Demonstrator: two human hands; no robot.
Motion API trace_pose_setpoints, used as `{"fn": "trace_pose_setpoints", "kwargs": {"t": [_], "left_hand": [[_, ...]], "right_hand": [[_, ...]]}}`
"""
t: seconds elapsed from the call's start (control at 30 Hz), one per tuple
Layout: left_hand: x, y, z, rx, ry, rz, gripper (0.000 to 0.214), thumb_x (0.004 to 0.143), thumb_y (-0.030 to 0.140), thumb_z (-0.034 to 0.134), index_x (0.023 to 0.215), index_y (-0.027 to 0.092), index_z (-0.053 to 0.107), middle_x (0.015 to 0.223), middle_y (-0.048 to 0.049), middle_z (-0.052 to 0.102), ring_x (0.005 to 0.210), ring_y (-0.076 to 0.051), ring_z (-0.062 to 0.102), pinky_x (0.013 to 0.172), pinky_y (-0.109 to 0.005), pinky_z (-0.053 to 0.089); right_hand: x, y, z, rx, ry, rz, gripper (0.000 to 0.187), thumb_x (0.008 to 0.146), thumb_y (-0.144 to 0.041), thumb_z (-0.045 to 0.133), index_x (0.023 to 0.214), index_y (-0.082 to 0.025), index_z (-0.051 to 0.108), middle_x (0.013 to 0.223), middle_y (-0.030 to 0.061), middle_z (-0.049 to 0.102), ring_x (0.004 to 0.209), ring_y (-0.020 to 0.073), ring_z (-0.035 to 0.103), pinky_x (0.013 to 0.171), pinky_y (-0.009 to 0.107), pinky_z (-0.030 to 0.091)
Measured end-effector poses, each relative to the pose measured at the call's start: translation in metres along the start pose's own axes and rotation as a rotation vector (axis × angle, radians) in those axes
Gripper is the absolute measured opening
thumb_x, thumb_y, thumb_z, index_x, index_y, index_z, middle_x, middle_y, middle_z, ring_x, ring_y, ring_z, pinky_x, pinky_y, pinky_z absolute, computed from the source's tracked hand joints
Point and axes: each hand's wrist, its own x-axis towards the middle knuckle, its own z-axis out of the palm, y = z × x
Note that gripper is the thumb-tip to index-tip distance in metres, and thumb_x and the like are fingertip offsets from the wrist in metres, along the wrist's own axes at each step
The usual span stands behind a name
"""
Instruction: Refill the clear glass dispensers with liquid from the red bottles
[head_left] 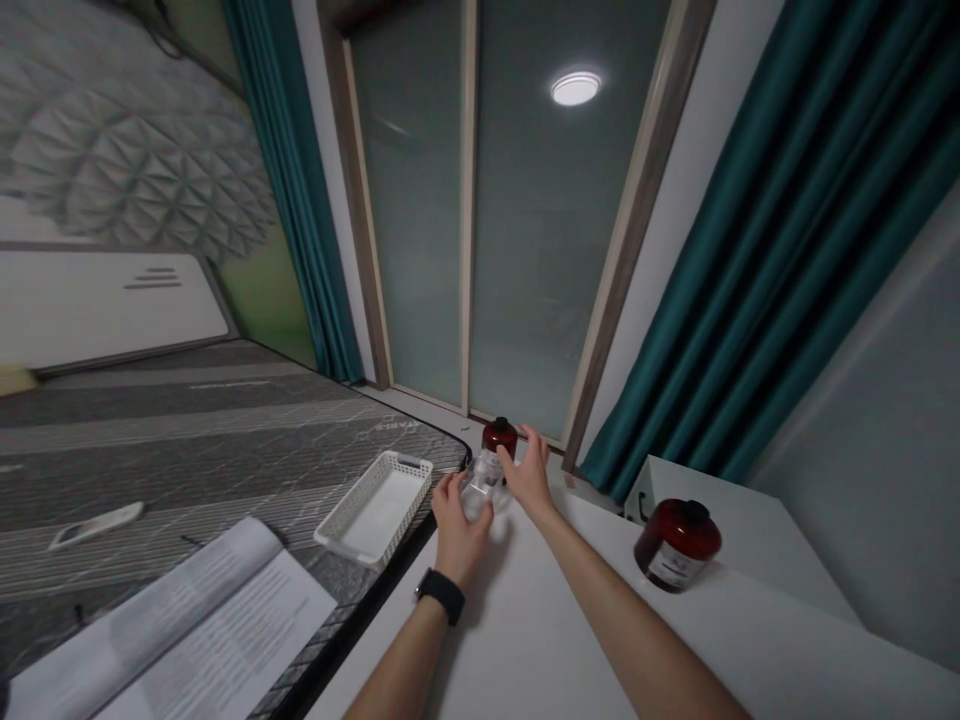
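My left hand point(460, 530), with a dark watch on the wrist, curves its thumb and fingers round the near side of a clear see-through container point(482, 484). The container's exact shape is hard to make out. At its far right side is my right hand point(529, 476), fingers raised and thumb apart, the thumb close to the container's top. Just behind stands a dark red bottle point(499, 435) with a black cap, upright and partly covered by the container and my right thumb. Both hands are over the white tabletop point(517, 630).
A second dark red bottle point(677, 545) with a white label stands to the right, before a white cabinet point(750, 510). Leftward, a white basket point(341, 510), an open booklet point(217, 620) and a white phone-like object point(97, 526) lie on a grey patterned bed surface point(247, 440).
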Motion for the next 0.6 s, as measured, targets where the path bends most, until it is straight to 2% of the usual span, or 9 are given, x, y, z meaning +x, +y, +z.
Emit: {"fn": "trace_pose_setpoints", "kwargs": {"t": [0.1, 0.3, 0.5, 0.6], "left_hand": [[-0.003, -0.004, 0.005, 0.009, -0.053, -0.034, 0.042, 0.080, 0.022, 0.062, 0.122, 0.019, 0.055, 0.135, -0.0153, 0.043, 0.132, -0.033, 0.040, 0.111, -0.054, 0.034], [-0.005, -0.010, 0.007, 0.011, -0.093, -0.029, 0.042, 0.080, 0.019, 0.065, 0.120, 0.020, 0.054, 0.133, -0.0135, 0.049, 0.134, -0.031, 0.041, 0.111, -0.052, 0.036], [-0.003, -0.008, 0.003, 0.064, -0.119, 0.019, 0.043, 0.078, 0.020, 0.067, 0.117, 0.019, 0.048, 0.119, -0.0108, 0.055, 0.118, -0.029, 0.051, 0.103, -0.049, 0.042], [-0.003, -0.002, 0.000, 0.112, -0.119, 0.011, 0.034, 0.080, 0.020, 0.065, 0.110, 0.018, 0.048, 0.110, -0.0092, 0.055, 0.108, -0.029, 0.053, 0.097, -0.047, 0.044]], "right_hand": [[0.010, -0.001, 0.012, 0.015, 0.001, 0.002, 0.054, 0.078, -0.036, 0.064, 0.126, -0.018, 0.049, 0.130, 0.0158, 0.052, 0.129, 0.0312, 0.041, 0.113, 0.050, 0.028], [0.019, 0.005, 0.026, 0.056, -0.052, 0.058, 0.057, 0.074, -0.034, 0.067, 0.126, -0.016, 0.052, 0.126, 0.0164, 0.059, 0.117, 0.0293, 0.056, 0.104, 0.045, 0.043], [0.021, 0.010, 0.021, 0.071, -0.113, 0.088, 0.057, 0.072, -0.033, 0.069, 0.124, -0.018, 0.054, 0.124, 0.0140, 0.062, 0.113, 0.0276, 0.061, 0.101, 0.043, 0.046], [0.019, 0.009, 0.012, 0.068, -0.141, 0.078, 0.056, 0.071, -0.032, 0.069, 0.124, -0.019, 0.055, 0.126, 0.0127, 0.061, 0.115, 0.0271, 0.060, 0.103, 0.043, 0.045]]}}
